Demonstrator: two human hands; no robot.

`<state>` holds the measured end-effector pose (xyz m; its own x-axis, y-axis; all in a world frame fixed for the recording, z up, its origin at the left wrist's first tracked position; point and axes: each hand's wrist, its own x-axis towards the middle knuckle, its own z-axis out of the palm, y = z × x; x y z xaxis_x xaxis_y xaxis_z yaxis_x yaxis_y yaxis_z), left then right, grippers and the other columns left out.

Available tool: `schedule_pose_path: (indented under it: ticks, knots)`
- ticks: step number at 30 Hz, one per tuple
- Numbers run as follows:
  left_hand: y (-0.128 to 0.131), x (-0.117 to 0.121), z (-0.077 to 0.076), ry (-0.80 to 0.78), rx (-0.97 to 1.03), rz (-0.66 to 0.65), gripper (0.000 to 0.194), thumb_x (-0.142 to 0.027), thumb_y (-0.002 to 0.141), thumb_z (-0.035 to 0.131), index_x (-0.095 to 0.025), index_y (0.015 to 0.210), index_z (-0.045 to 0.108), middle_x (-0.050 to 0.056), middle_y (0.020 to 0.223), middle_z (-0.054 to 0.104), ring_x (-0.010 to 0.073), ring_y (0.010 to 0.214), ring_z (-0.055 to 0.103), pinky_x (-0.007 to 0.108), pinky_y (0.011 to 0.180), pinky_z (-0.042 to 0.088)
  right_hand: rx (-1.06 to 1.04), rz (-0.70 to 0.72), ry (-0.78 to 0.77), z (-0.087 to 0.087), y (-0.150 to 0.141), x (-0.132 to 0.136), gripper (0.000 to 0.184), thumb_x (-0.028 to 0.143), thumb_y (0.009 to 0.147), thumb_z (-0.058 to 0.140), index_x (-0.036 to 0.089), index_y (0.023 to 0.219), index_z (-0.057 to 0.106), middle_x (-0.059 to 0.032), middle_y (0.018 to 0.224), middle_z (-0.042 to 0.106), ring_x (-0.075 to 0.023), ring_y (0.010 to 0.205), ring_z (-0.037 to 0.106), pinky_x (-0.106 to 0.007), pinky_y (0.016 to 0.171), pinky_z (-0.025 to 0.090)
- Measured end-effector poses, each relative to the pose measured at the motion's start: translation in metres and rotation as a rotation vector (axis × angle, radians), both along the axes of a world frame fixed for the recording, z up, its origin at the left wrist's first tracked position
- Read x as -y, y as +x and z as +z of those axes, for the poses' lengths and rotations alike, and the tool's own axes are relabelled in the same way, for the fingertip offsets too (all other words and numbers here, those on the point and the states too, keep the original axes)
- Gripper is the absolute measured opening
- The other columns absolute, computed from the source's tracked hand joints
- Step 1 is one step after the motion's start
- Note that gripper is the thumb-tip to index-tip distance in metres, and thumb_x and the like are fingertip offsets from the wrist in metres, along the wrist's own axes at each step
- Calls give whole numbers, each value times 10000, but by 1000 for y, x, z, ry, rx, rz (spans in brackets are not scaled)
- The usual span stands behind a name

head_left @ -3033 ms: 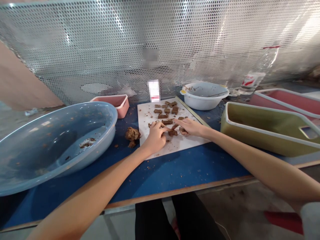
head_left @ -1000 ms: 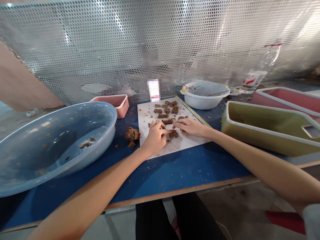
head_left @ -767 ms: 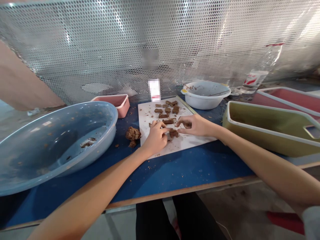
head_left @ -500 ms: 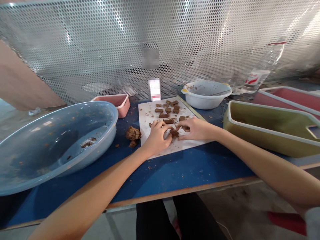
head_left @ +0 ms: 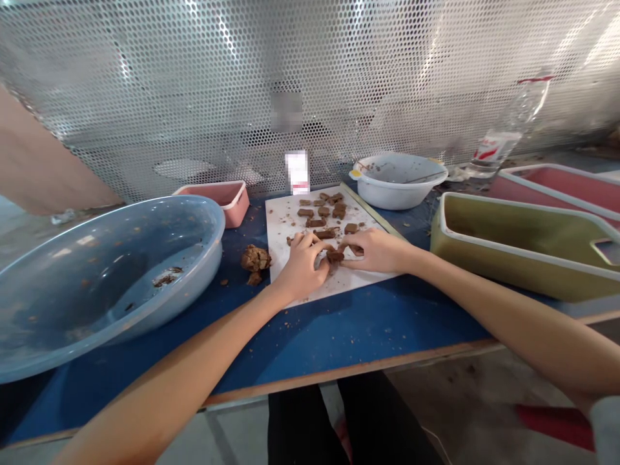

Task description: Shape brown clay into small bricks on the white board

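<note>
Brown clay-like piece [head_left: 335, 256] on white board [head_left: 278, 223], between left hand [head_left: 301, 268] and right hand [head_left: 375, 250], fingers curved around it, pinch impossible to tell; blocks [head_left: 323, 211] behind apparently shaped, rough lump [head_left: 256, 258] beside board seemingly unworked.

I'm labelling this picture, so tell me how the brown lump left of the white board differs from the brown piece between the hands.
The lump looks larger than the piece. The lump sits on the blue table; the piece is over the white board. The lump lies untouched, while the left hand and right hand have fingers at the piece. Both are brown.
</note>
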<state>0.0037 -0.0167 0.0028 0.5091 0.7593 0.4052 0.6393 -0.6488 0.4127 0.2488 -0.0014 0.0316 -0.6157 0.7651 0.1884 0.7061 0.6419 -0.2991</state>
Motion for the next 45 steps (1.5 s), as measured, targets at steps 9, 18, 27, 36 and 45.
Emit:
schedule_pose_path:
  ticks: [9,18,27,36,45]
  knots:
    - [1,1,2,-15,-17,2,265,-138,969,591,-177,1186,738,113,1158,605,326,1186,501,536,1083,460,-4,-9,20,-2,0,-4,258,394,954,713,219,1133,777,11,700,654,-171,677,612,-279,687,398]
    - [1,-1,2,-63,-25,-15,291,-157,991,587,-216,1220,757,110,1185,589,323,1194,496,545,1109,447,65,-27,142,-4,5,-3,348,489,997,726,213,1209,722,-7,725,695,-209,709,649,-293,665,368]
    - [3,-2,2,-82,-43,4,336,-183,1024,567,-272,1288,755,103,1220,577,336,1235,483,565,1132,420,93,9,203,-6,6,-2,285,462,1033,687,218,1174,730,-46,819,755,-231,755,703,-303,692,405]
    - [2,-6,-1,-84,-33,-2,352,-163,1003,560,-277,1265,765,101,1230,578,332,1232,479,579,1136,419,101,-15,200,-7,6,-2,299,478,1018,703,219,1162,739,-57,838,778,-245,779,725,-312,689,411]
    - [2,-6,-2,-61,-16,-2,278,-221,1015,589,-260,1233,758,121,1235,592,346,1224,498,613,1120,437,14,71,221,-7,9,-3,231,418,1048,656,223,1130,749,-47,916,798,-215,800,724,-313,722,434]
